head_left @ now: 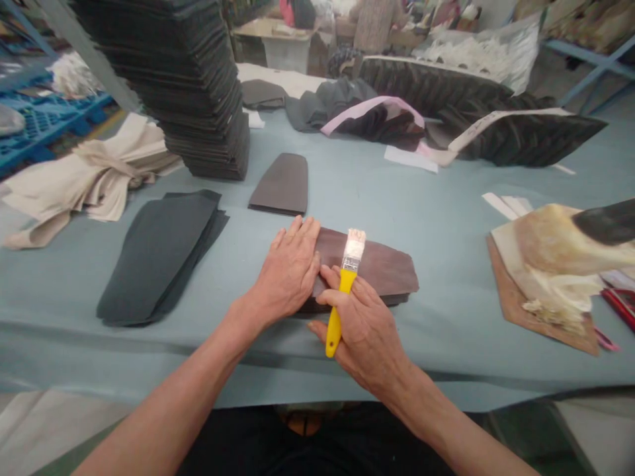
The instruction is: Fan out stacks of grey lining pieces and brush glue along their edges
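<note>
My right hand's (367, 324) grip is closed around a yellow-handled brush (336, 324), thumb laid along one side of the handle and fingers behind it. The white-coated bristles (354, 244) point to 12 o'clock, a hold that seems meant to leave them free. They show over the top piece of a brown stack (389, 261), directly in front of me; I cannot tell whether they touch it.

My left hand (290, 271) lies flat, palm down, grasping nothing, over the stack's 9 o'clock end, probably to steady the layers. Its fingertips pass the far edge.

Reading the clock from that stack: at 9, well apart on the blue-green desk (357, 198), lies a loose dark stack (163, 254). Near 10 to 11 sits a small grey-brown stack (282, 182), with a tall dark pile (208, 99) beyond, likely piled high to save room. At 3, a pale, crusted container (540, 241) with a dark shaft (610, 221) rests on a brown board (508, 297), perhaps to protect the surface. Between 1 and 2, dark pieces (536, 142) stand in a fanned row, edged by a pale strip (516, 117).
</note>
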Demonstrator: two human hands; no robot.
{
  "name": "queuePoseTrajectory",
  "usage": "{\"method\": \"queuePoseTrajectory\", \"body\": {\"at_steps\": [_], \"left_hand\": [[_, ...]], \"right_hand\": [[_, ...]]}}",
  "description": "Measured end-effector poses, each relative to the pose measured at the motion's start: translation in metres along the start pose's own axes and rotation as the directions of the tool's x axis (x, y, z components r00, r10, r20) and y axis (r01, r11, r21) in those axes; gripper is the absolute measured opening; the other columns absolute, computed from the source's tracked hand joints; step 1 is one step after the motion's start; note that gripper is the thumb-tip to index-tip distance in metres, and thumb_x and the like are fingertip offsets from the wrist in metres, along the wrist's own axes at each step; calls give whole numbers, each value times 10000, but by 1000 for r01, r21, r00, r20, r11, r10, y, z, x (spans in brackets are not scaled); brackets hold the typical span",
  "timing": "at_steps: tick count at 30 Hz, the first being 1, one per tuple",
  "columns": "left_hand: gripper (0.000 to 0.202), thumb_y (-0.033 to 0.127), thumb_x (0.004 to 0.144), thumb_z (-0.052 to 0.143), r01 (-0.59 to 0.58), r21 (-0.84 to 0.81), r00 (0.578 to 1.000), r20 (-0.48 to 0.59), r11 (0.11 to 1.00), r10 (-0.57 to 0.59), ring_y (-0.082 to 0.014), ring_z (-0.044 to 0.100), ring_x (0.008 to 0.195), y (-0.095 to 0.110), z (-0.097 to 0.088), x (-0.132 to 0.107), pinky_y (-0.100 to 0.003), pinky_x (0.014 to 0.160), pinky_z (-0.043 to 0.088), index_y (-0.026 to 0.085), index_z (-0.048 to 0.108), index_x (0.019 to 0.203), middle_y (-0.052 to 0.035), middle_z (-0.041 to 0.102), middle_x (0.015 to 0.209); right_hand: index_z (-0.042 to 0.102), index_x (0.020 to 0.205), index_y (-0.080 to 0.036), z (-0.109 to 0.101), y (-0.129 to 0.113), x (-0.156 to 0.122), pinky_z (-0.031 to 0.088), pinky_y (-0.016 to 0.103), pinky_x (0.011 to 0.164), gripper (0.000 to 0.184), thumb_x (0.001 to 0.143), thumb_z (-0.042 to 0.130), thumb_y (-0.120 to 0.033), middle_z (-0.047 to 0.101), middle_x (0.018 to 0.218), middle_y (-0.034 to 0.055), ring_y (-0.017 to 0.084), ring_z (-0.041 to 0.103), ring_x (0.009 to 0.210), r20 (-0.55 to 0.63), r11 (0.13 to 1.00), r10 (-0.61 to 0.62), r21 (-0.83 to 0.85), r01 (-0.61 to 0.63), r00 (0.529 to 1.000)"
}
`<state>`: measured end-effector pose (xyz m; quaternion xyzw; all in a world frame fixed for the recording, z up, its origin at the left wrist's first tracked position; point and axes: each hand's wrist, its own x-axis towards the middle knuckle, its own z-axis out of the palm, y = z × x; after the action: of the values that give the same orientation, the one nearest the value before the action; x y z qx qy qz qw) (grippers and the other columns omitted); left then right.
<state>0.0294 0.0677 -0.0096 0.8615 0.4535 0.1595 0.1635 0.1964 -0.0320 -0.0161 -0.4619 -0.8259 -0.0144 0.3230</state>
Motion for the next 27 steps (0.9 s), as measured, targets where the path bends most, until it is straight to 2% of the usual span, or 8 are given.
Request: {"method": "queuePoseTrajectory", "body": {"at_steps": [3,6,12,16,23,27], "left_hand": [[619,246,1098,283,-8,17,1000,-9,1000,8,-362,236,1708,0,1,0,-643,1345,307,10,341,1667,-268,366,1759],[625,244,1097,291,-5,27,1000,6,1000,5,-353,227,1711,1,1,-1,-635,1349,303,10,326,1676,-271,351,1764],[617,244,1101,314,15,92,1000,-7,996,-14,-338,256,1705,3,2,0,-600,1359,303,29,344,1678,-250,353,1771],[602,277,1116,326,24,175,999,39,984,-31,-364,261,1701,8,-1,1,-629,1346,324,40,390,1665,-235,334,1783],[612,299,1126,313,42,278,995,72,960,-65,-399,292,1686,19,-8,2,-650,1327,347,26,392,1668,-247,326,1783],[627,287,1114,323,55,309,991,97,950,-89,-394,289,1688,21,-10,3,-627,1333,347,17,377,1677,-239,309,1792]], "right_hand": [[542,1190,-208,-8,4,6,600,561,1090,326,949,736,-310,614,1541,205,357,661,1377,75,991,93,92,-100,993],[544,1194,-215,-12,15,15,586,571,1116,313,960,736,-296,632,1527,170,357,638,1407,122,977,154,132,-170,980],[544,1239,-197,-6,42,32,518,617,1185,261,1013,653,-271,577,1567,220,372,563,1491,202,980,129,121,-156,971],[552,1253,-202,-6,51,40,507,592,1207,252,1017,621,-258,590,1551,212,338,580,1468,232,982,106,129,-139,967],[564,1255,-203,-4,59,40,490,563,1187,247,1023,590,-284,591,1563,174,334,621,1350,218,984,134,87,-156,967],[561,1269,-184,-1,65,39,479,570,1164,274,1038,581,-332,596,1550,195,351,622,1307,201,981,174,46,-187,964]]}}
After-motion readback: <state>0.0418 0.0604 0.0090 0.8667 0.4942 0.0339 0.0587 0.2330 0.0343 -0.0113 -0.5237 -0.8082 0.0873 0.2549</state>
